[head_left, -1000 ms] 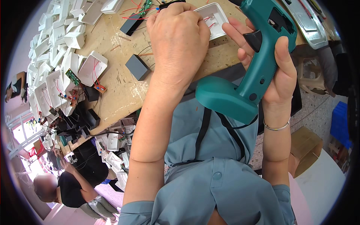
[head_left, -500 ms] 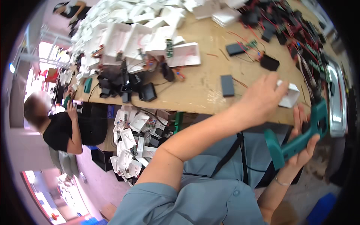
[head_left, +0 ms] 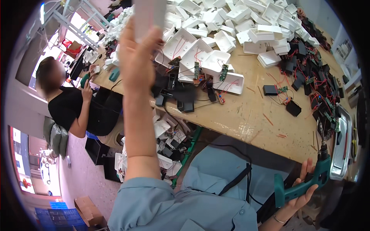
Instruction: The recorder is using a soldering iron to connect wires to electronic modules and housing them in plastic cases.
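Over the left part of the table [head_left: 246,111], the left hand [head_left: 137,57] gripped a blurred white casing [head_left: 148,15], apparently a carrying step! By the near right corner, the right hand [head_left: 297,201] loosely grasped a green power tool [head_left: 302,187]; setting the casing down would call for loosening that left grip.

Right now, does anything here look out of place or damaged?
Thin brown scraps lie loose and scattered on the table, looking like litter. The white box in the left hand is too blurred to judge for damage.
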The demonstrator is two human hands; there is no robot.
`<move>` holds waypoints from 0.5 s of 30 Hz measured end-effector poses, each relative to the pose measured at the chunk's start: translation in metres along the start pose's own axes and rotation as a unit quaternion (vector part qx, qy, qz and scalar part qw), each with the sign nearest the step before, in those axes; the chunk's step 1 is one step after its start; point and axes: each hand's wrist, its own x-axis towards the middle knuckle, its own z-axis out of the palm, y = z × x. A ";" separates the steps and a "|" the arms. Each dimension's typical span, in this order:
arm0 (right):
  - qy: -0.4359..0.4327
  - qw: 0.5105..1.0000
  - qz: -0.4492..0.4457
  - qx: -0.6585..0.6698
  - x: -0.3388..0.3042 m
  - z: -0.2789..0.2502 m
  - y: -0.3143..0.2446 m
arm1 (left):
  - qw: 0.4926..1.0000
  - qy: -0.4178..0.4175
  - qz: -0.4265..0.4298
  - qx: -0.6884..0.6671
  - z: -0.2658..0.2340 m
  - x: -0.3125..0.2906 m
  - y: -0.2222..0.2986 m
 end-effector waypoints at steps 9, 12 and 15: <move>0.024 0.999 0.009 -0.025 0.003 -0.002 0.009 | 0.950 0.024 -0.107 0.291 -0.097 0.067 -0.071; 0.024 0.999 0.004 -0.038 0.005 0.002 0.010 | 0.931 -0.034 -0.178 0.317 -0.097 0.069 -0.094; 0.025 0.999 0.000 -0.044 0.005 0.003 0.011 | 0.918 -0.016 -0.131 0.375 -0.084 0.069 -0.095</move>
